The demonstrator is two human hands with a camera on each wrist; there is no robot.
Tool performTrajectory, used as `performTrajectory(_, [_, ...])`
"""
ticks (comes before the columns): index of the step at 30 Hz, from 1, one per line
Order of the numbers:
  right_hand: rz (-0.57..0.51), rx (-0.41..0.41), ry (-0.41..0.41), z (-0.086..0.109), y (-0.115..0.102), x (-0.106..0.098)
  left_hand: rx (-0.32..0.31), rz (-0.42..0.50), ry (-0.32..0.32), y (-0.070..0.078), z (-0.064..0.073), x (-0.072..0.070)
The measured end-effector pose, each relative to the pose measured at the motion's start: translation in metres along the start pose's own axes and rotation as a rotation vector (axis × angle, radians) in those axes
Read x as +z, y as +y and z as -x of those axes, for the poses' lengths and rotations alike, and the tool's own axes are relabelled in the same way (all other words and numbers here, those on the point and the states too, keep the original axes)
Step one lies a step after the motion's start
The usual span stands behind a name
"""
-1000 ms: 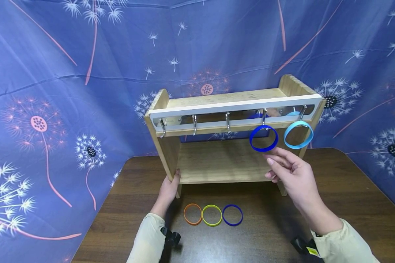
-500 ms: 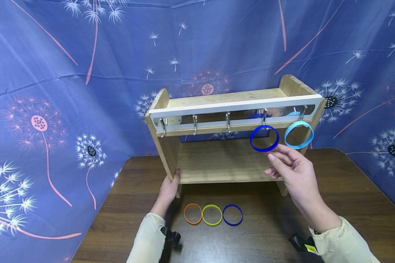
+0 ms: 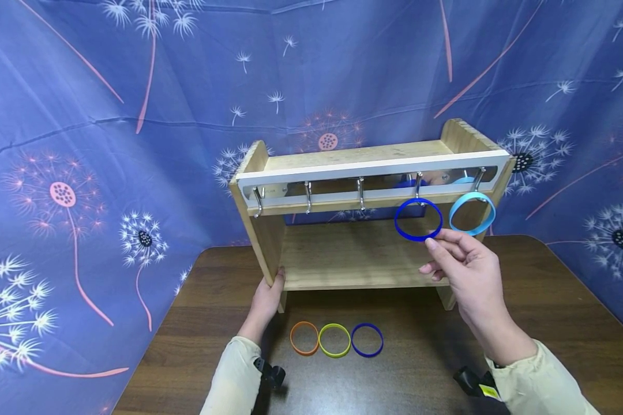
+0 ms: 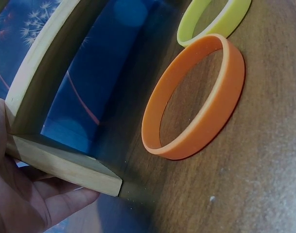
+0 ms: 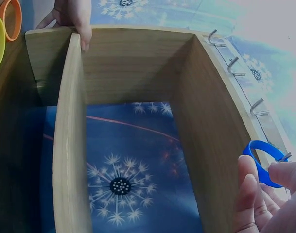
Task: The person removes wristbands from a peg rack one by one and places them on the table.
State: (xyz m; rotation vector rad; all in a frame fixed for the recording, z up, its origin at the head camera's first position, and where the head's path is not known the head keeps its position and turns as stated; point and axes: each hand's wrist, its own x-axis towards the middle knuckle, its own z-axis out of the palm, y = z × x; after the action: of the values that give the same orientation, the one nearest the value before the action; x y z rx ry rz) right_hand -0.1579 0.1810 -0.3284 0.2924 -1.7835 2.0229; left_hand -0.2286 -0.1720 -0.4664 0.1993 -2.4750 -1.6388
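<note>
Right grip [image 3: 469,268] pinched the blue ring [image 3: 412,237] by a hook [image 3: 418,183]; my left grip [image 3: 266,297] clasped the rack [image 3: 342,259], likely steadying it!

Left wrist view crops left hand [image 4: 24,196], yellow band [image 4: 234,22].

A brown table [image 3: 197,346] bears a rack [image 3: 353,253], orange ring [image 4: 213,116], yellow ring [image 4: 230,22] and blue ring [image 3: 367,355].

right hand's fingers [image 3: 453,237] shifted slightly toward the right edge of the wooden rack [image 3: 353,253], thumb [image 3: 441,255] raised onto the lower rim of the hanging dark blue band [image 3: 415,238], that band turned, its wall now looking thinner, its ring slightly wider
</note>
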Motion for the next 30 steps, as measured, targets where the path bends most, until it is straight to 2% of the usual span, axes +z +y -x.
performTrajectory(8, [-0.010,0.011,0.043,0.0000,-0.0015,0.0034,-0.002,0.000,-0.001,-0.0004,0.0001,-0.0005])
performTrajectory(12, [-0.017,-0.006,0.060,0.0006,-0.0030,0.0042,0.016,-0.020,0.007,0.0000,0.0000,0.0002])
performTrajectory(17, [-0.035,-0.037,0.057,0.0016,-0.0050,0.0034,0.022,-0.042,0.027,0.0020,0.0002,0.0007])
performTrajectory(30, [-0.059,-0.065,0.072,0.0056,-0.0097,0.0014,0.009,-0.033,0.019,0.0022,0.0002,0.0006])
